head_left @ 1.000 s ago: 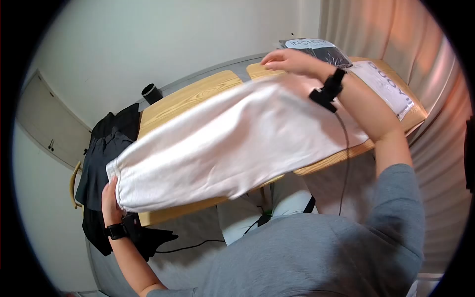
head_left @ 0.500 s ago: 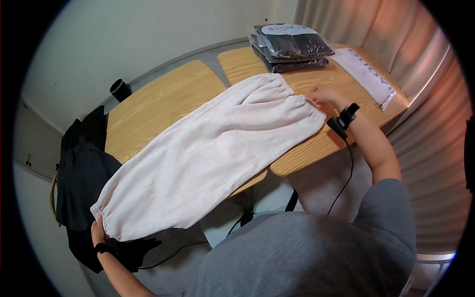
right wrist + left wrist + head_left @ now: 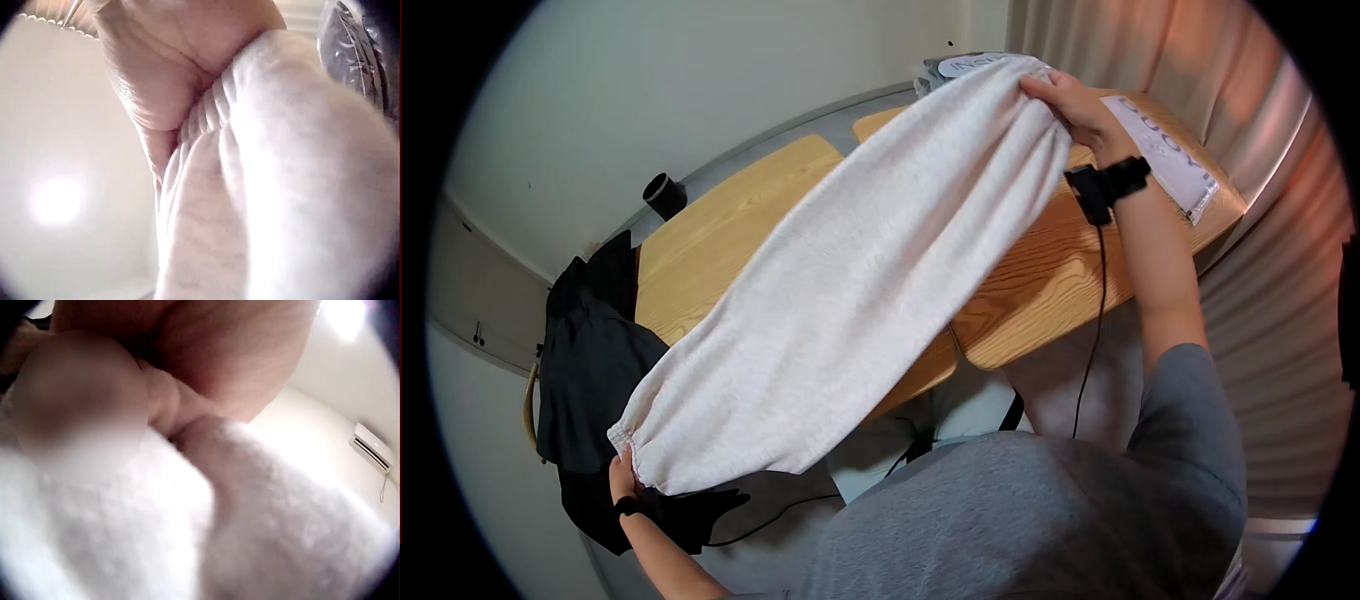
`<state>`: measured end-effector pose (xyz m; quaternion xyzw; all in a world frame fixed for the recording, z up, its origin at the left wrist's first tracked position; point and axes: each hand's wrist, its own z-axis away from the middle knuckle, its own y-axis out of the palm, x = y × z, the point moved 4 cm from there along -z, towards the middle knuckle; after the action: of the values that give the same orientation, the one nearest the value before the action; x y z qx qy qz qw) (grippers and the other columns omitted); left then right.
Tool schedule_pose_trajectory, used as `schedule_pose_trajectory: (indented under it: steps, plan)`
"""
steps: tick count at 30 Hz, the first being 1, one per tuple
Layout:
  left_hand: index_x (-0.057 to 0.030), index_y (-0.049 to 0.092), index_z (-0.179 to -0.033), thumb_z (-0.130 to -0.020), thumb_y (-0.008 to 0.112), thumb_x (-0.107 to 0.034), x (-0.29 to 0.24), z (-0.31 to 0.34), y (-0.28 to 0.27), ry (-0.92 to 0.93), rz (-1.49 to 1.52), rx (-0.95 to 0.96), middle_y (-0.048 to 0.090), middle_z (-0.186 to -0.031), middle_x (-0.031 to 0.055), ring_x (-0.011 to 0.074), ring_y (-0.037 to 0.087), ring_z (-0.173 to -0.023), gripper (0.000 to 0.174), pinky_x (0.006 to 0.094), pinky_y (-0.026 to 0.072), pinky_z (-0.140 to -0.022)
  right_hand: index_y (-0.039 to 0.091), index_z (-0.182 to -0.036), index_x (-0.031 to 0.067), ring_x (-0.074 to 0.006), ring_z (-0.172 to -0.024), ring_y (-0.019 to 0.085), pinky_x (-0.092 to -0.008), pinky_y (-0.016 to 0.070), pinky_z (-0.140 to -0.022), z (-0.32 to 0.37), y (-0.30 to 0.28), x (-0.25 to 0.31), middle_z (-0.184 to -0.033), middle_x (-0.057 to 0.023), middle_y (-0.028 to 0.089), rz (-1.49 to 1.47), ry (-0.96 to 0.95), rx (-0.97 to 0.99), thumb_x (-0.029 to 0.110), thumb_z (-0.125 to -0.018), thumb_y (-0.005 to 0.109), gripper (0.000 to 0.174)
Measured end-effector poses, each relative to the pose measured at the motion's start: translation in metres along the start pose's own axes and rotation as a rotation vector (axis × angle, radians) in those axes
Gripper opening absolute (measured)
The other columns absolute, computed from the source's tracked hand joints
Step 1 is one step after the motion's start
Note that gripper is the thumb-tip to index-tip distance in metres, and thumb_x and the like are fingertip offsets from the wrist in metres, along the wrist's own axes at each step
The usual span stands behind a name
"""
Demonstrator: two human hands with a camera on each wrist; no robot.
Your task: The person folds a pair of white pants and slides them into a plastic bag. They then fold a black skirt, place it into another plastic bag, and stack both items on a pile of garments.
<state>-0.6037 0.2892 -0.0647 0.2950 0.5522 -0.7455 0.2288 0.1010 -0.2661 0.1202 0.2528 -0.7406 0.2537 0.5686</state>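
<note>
Pale, off-white sweatpants (image 3: 840, 280) stretch diagonally between both hands, lifted at the far right end over the table. My left hand (image 3: 624, 474) grips the elastic waistband end at lower left; close up in the left wrist view, fingers press into the fuzzy cloth (image 3: 281, 506). At the upper right, my right hand (image 3: 1075, 105) holds the gathered leg cuffs, thumb on top. The right wrist view shows the ribbed elastic (image 3: 215, 106) tucked into the palm (image 3: 169, 62), with most fingers hidden behind the cloth.
Two wooden tabletops (image 3: 730, 220) stand side by side with a gap. Bagged clothing (image 3: 930, 75) sits behind the sweatpants; a white printed packet (image 3: 1165, 160) lies at the right end. Dark clothes (image 3: 590, 370) hang at the left. A black cup-like object (image 3: 664, 196) stands beyond the table.
My right hand swept off the cloth to the cuff end, then took hold of the cuffs and raised them up and away. The left hand keeps its grip on the waistband.
</note>
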Motion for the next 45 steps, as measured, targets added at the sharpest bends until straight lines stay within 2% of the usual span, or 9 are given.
schedule_pose_trajectory:
  steps: [3, 9, 17, 20, 28, 33, 40, 43, 45]
  plan:
    - [0.0032, 0.060, -0.088, -0.089, 0.057, -0.037, 0.010, -0.007, 0.000, 0.037, 0.048, -0.043, 0.060, -0.071, 0.0060, 0.0136, 0.052, -0.058, 0.040, 0.0296, 0.0416, -0.053, 0.061, -0.098, 0.0001, -0.0179, -0.080, 0.063, -0.0326, 0.0541, -0.073, -0.040, 0.006, -0.051, -0.091, -0.0079, 0.065, -0.169, 0.196, 0.009, 0.034, -0.084, 0.065, 0.037]
    - [0.0024, 0.059, -0.086, -0.089, 0.056, -0.039, 0.004, 0.002, 0.002, 0.027, -0.010, -0.058, 0.059, -0.069, 0.0057, 0.0131, 0.050, -0.052, 0.042, 0.0288, 0.0384, -0.045, 0.061, -0.075, 0.0003, -0.0197, -0.059, 0.061, -0.0356, 0.0501, -0.049, -0.036, 0.017, -0.153, -0.065, -0.0077, 0.060, 0.646, 0.705, 0.040, 0.027, -0.078, 0.066, 0.027]
    - [0.0063, 0.059, -0.094, -0.088, 0.055, -0.042, 0.002, 0.000, -0.001, 0.029, -0.103, -0.047, 0.063, -0.078, 0.0141, 0.0224, 0.058, -0.064, 0.049, 0.0346, 0.0450, -0.058, 0.064, -0.074, -0.0011, -0.0180, -0.052, 0.057, -0.0346, 0.0448, -0.045, -0.006, 0.019, -0.158, -0.065, -0.0076, 0.060, 0.503, 0.634, -0.021, 0.032, -0.077, 0.070, 0.034]
    - [0.0119, 0.057, -0.100, -0.087, 0.054, -0.042, -0.007, -0.002, -0.004, 0.156, -0.395, -0.096, 0.062, -0.092, 0.0291, 0.0365, 0.060, -0.088, 0.056, 0.0418, 0.0441, -0.078, 0.063, -0.101, -0.0016, -0.0139, -0.079, 0.063, -0.0256, 0.0510, -0.069, 0.021, 0.017, -0.157, -0.094, -0.0074, 0.067, 0.133, 0.669, 0.096, 0.031, -0.082, 0.067, 0.037]
    - [0.0038, 0.059, -0.100, -0.090, 0.056, -0.028, -0.067, 0.041, 0.018, 0.307, -0.116, -0.168, 0.064, -0.091, 0.0112, 0.0170, 0.057, -0.080, 0.034, 0.0311, 0.0453, -0.072, 0.054, -0.117, -0.0011, -0.0113, -0.087, 0.061, -0.0247, 0.0487, -0.077, 0.094, -0.063, -0.057, -0.102, -0.0055, 0.063, 0.340, 0.290, -0.019, 0.028, -0.085, 0.065, 0.045]
    - [-0.0005, 0.057, -0.104, -0.094, 0.051, -0.025, -0.177, 0.063, 0.051, 0.357, 0.463, 0.214, 0.063, -0.090, 0.0058, 0.0116, 0.059, -0.074, 0.027, 0.0246, 0.0473, -0.066, 0.056, -0.114, -0.0009, -0.0111, -0.088, 0.061, -0.0235, 0.0485, -0.077, 0.123, -0.157, -0.035, -0.101, -0.0057, 0.064, 0.242, 0.306, -0.193, 0.029, -0.088, 0.061, 0.041]
    - [0.0025, 0.060, -0.086, -0.089, 0.057, -0.034, -0.156, -0.023, 0.108, 0.253, -0.225, 0.119, 0.060, -0.069, 0.0089, 0.0170, 0.058, -0.061, 0.036, 0.0281, 0.0444, -0.055, 0.061, -0.106, -0.0016, -0.0142, -0.093, 0.059, -0.0272, 0.0473, -0.080, 0.158, -0.192, -0.144, -0.100, -0.0076, 0.065, 0.135, 0.555, -0.271, 0.036, -0.088, 0.060, 0.042]
    - [0.0044, 0.060, -0.092, -0.088, 0.058, -0.029, -0.174, -0.023, 0.117, 0.505, -0.328, -0.033, 0.062, -0.075, 0.0123, 0.0207, 0.060, -0.071, 0.033, 0.0311, 0.0469, -0.065, 0.057, -0.114, -0.0005, -0.0162, -0.091, 0.060, -0.0274, 0.0468, -0.082, 0.155, -0.177, -0.155, -0.102, -0.0101, 0.065, 0.488, 0.795, -0.271, 0.034, -0.087, 0.061, 0.044]
    - [0.0046, 0.059, -0.096, -0.088, 0.058, -0.025, -0.212, 0.005, 0.124, 0.651, -0.283, -0.088, 0.063, -0.079, 0.0135, 0.0219, 0.061, -0.077, 0.030, 0.0322, 0.0474, -0.069, 0.060, -0.103, -0.0025, -0.0195, -0.086, 0.061, -0.0320, 0.0483, -0.075, 0.136, -0.176, -0.132, -0.091, -0.0128, 0.066, 1.160, 0.172, -0.389, 0.031, -0.082, 0.065, 0.040]
